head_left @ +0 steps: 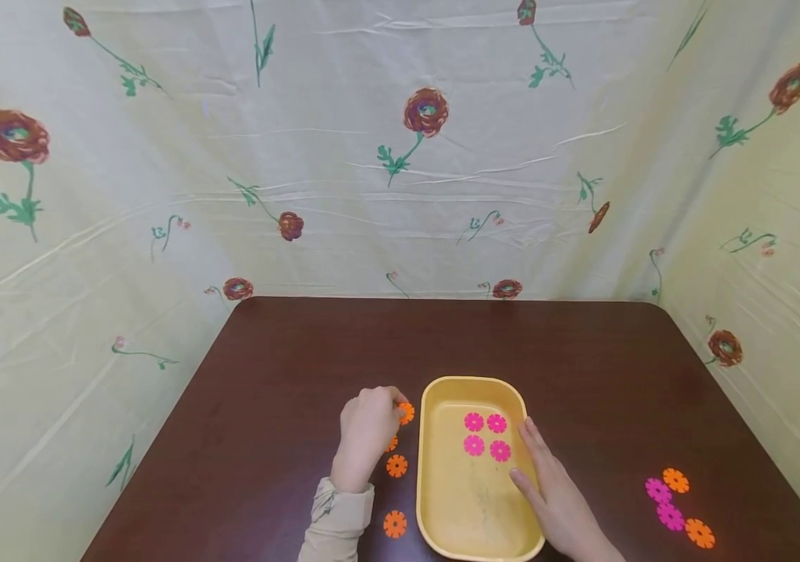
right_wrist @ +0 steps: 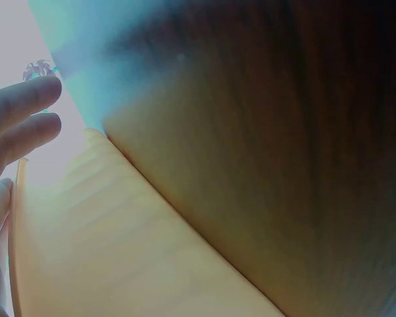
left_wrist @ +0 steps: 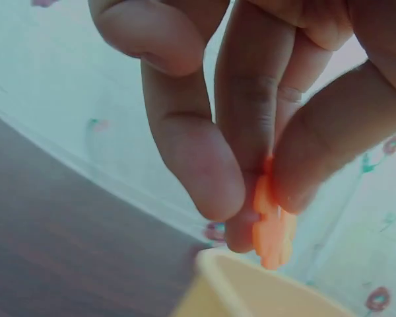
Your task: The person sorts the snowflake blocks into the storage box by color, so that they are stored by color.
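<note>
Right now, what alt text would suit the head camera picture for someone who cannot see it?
A left hand pinches an orange flower disc beside a yellow tray holding four pink discs. The right hand rests on the tray's right side on a dark table.

The table (head_left: 287, 367) looks like dark wood with a smooth, faintly shiny finish, the yellow tray (head_left: 435, 484) like smooth, slightly glossy plastic, the orange disc (left_wrist: 272, 231) pinched in the left hand (head_left: 366, 433) like matt plastic, and the flowered backdrop (head_left: 400, 195) like thin, creased cloth with a soft sheen
</note>
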### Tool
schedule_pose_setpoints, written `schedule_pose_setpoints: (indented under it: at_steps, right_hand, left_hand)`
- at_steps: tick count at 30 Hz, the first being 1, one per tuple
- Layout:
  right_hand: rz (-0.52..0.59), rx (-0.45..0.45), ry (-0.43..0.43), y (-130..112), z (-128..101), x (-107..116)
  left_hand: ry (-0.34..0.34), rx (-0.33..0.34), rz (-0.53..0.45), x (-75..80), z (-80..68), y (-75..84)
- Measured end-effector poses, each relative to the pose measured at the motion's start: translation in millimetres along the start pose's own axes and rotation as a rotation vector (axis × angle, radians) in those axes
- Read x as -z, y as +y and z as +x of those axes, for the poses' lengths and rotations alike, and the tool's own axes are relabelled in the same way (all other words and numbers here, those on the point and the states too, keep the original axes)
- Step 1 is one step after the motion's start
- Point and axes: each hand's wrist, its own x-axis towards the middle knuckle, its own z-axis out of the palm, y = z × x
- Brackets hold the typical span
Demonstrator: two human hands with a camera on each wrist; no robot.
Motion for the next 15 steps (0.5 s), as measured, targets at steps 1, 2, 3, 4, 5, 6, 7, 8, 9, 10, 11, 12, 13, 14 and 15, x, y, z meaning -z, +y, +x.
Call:
schedule_pose_setpoints:
  at_steps: [1,2,3,4,5,6,7,8,9,10,11,12,13,14,15]
  right_hand:
    - [-0.002,0.001,0.001,0,0,0]
    - [-0.002,0.003,0.003,0,0,0]
    - [-0.001,0.004,0.006,0,0,0]
    - [0.001,0.004,0.008,0,0,1]
    - [0.004,0.005,0.009,0,0,1]
    - [0.009,0.006,0.009,0,0,0]
    - [0.013,0.009,0.009,-1,0,0]
    - [0.015,0.012,0.01,-1,0,0]
    - [0.015,0.015,0.011,-1,0,0]
    - [0.015,0.017,0.012,-1,0,-1]
    - [0.012,0.019,0.012,-1,0,-1]
    - [0.009,0.02,0.012,-1,0,-1]
    - [0.005,0.021,0.013,-1,0,-1]
    - [0.001,0.02,0.014,-1,-1,0]
    - [0.001,0.02,0.015,-1,0,0]
  left_hand:
    - [-0.006,-0.011,-0.012,1.1,3.1,5.8]
    - [-0.016,-0.019,-0.03,1.7,6.2,11.5]
    - [-0.022,-0.031,-0.04,1.5,9.3,16.7]
    - [-0.031,-0.041,-0.055,0.9,12.2,21.8]
    - [-0.043,-0.048,-0.072,-0.2,14.7,26.6]
    - [-0.053,-0.055,-0.088,-1.6,16.9,30.9]
    - [-0.067,-0.055,-0.103,-3.2,18.7,35.0]
    - [-0.079,-0.058,-0.117,-5.0,20.2,38.8]
    - [-0.084,-0.063,-0.123,-7.1,21.3,42.3]
    - [-0.095,-0.067,-0.131,-8.6,22.2,46.2]
    - [-0.109,-0.07,-0.137,-9.8,22.9,50.3]
    - [-0.123,-0.071,-0.138,-11.3,23.7,54.3]
    - [-0.141,-0.069,-0.133,-13.2,24.5,58.5]
    - [-0.153,-0.072,-0.128,-15.3,25.2,62.5]
    - [-0.161,-0.076,-0.116,-17.8,25.8,66.4]
